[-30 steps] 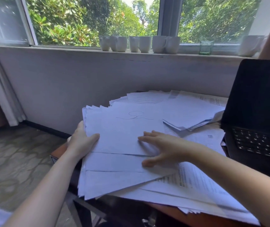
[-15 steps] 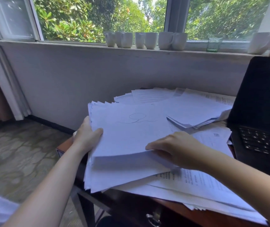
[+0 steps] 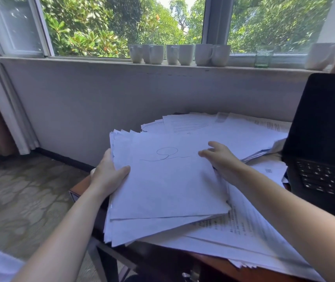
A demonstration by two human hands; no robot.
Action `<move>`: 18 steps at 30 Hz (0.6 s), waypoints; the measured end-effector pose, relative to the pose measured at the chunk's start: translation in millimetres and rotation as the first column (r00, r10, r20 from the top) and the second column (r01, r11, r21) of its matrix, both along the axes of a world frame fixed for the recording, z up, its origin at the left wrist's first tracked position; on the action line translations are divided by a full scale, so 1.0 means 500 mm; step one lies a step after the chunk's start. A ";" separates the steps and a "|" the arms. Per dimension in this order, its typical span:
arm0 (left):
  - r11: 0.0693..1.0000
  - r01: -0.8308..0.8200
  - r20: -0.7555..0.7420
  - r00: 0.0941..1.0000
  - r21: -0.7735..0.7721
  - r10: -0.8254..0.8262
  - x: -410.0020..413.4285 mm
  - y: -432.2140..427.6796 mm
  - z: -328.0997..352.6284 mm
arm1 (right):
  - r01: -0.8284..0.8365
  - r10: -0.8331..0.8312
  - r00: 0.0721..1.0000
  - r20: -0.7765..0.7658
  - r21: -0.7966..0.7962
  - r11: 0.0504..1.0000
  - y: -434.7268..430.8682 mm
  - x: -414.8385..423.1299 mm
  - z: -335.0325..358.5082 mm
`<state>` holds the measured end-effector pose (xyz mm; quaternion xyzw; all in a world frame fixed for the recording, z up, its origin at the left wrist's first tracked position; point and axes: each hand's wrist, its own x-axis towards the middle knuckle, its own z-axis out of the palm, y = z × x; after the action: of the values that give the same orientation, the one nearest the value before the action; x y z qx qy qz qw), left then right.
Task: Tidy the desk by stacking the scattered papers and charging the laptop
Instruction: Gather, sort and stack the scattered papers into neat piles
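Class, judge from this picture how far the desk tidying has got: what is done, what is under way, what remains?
Done: a partial stack is gathered, edges uneven. In hand: the left hand grips its left edge; the right hand lies open at its right edge. Left: printed sheets lie scattered beneath, and no charging cable shows at the open laptop.

Gripping the paper stack (image 3: 168, 186) by its left edge with the left hand (image 3: 109, 176), holding the right hand (image 3: 221, 161) outstretched over its right edge.
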<state>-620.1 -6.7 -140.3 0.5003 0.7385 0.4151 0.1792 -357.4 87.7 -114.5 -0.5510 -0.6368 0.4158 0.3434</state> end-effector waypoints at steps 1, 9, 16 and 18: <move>1.000 0.002 0.000 1.000 0.002 -0.002 0.001 -0.001 0.001 | 0.040 -0.042 0.997 -0.070 -0.022 0.999 0.005 -0.009 0.001; 1.000 0.000 -0.025 1.000 0.003 0.001 0.000 0.001 -0.001 | 0.008 -0.039 0.989 0.139 0.217 0.976 0.008 -0.040 0.012; 0.999 -0.040 0.022 0.999 0.015 0.039 0.004 0.010 0.001 | -0.246 0.142 0.908 0.395 0.228 0.942 0.025 -0.018 0.029; 0.999 -0.041 0.020 0.999 0.017 0.041 0.004 0.011 -0.001 | -0.287 0.168 0.850 0.500 0.171 0.943 0.018 -0.025 0.016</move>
<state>-618.0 -1.2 -140.8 0.4825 0.7432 0.4299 0.1735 -370.1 96.5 -106.4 -0.5112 -0.8080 0.2250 0.1874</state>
